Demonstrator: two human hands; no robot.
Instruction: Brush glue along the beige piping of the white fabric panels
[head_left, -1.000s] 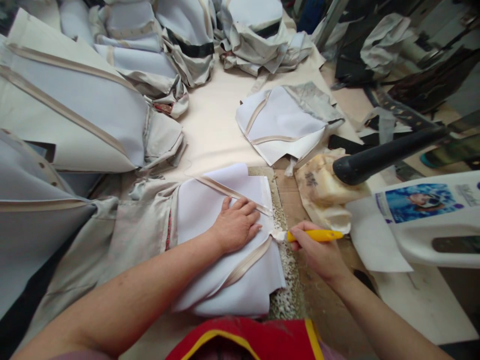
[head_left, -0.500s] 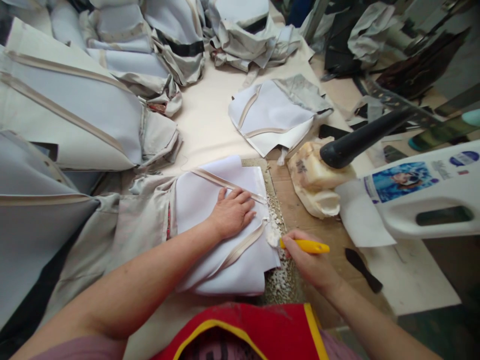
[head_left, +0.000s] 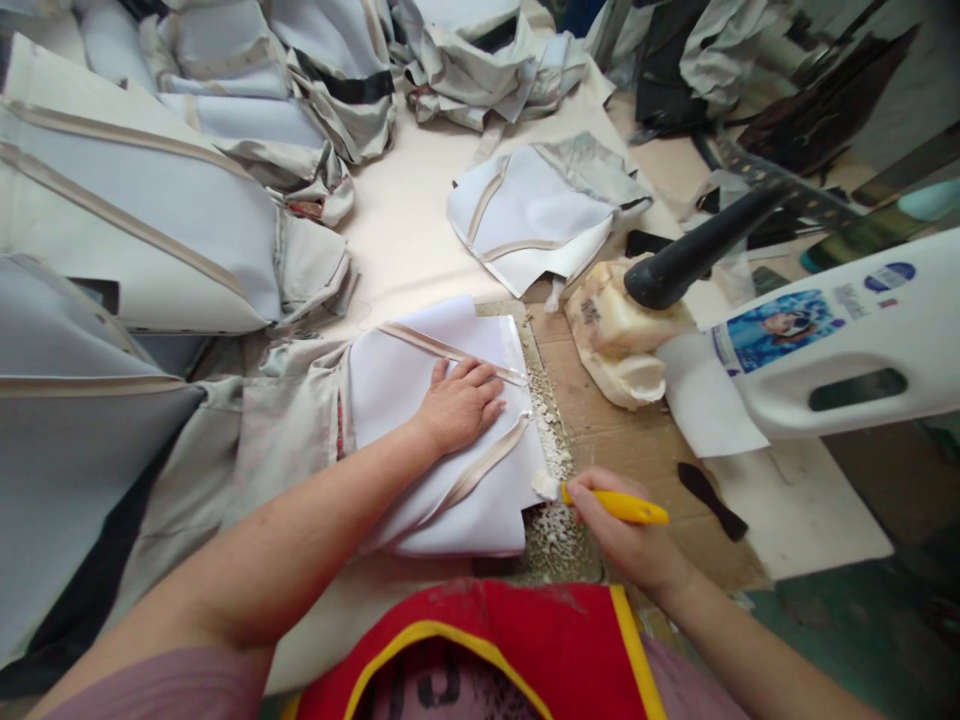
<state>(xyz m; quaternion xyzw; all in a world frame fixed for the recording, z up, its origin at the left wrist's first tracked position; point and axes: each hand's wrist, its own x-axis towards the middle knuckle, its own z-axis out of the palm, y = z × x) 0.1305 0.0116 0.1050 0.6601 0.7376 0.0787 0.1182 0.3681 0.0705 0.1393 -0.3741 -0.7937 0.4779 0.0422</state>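
While the L hand (head_left: 461,405) lies flat on a folded white cloth (head_left: 397,400), fingers stretched & a bit apart w/ nothing gripped, the R hand (head_left: 628,548) is closed round the yellow handle of a small brush (head_left: 637,509). From where I stand, the brush's white-coated bristles (head_left: 544,486) are at the cloth's R edge, nr the lower corner; can't tell if they press on it.

Cloth's on the counter (head_left: 409,230), just past the person's red apron (head_left: 480,610) w/ yellow trim. Two tan strips (head_left: 487,462) slant across it, one just above the L hand, one just below. Its R edge lies over a board (head_left: 556,540) speckled w/ white bits, & brown cardboard (head_left: 600,430) is right beside that.

Further R, a flat dark tool (head_left: 712,500) lies nr the R hand. Beyond it: a big white jug (head_left: 862,340) w/ a blue pic on its label, plus a stained yellowish block (head_left: 626,310) w/ a black rod (head_left: 701,250) slanting up.

Another cloth piece (head_left: 540,200) lies farther off; more pieces (head_left: 157,190) are heaped on the L side & far end.
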